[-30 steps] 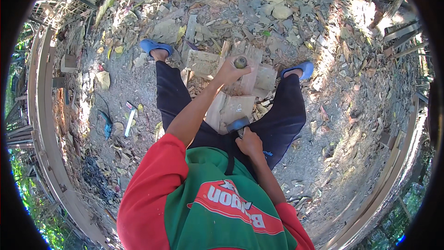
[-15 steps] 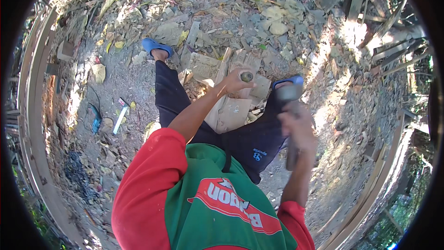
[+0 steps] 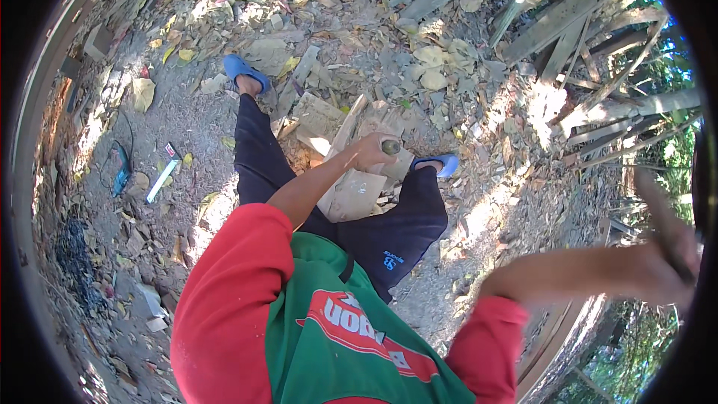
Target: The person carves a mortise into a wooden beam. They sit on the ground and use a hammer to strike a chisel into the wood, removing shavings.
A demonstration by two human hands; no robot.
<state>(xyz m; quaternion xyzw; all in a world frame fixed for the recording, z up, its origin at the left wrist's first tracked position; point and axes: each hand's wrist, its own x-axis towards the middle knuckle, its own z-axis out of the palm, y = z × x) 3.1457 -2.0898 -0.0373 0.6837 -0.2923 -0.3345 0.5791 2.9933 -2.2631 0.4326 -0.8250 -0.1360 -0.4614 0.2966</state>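
Note:
My left hand is closed round an upright tool with a round, worn end, possibly a chisel handle; its lower part is hidden by the hand. Under it, between my legs, lie rough wooden blocks and boards. Out to the far right, raised away from the wood, my right hand is blurred by motion. It grips a dark, long-handled hammer, whose head cannot be made out clearly now.
At left on the ground lie a teal power tool with a cord and a pale try square. My blue sandals flank the blocks. Planks and branches lean at upper right. A wooden rail borders the left.
My right hand has swung with the hammer from beside my right knee out to the far right. My left hand stays on the upright tool. The whole view has shifted slightly.

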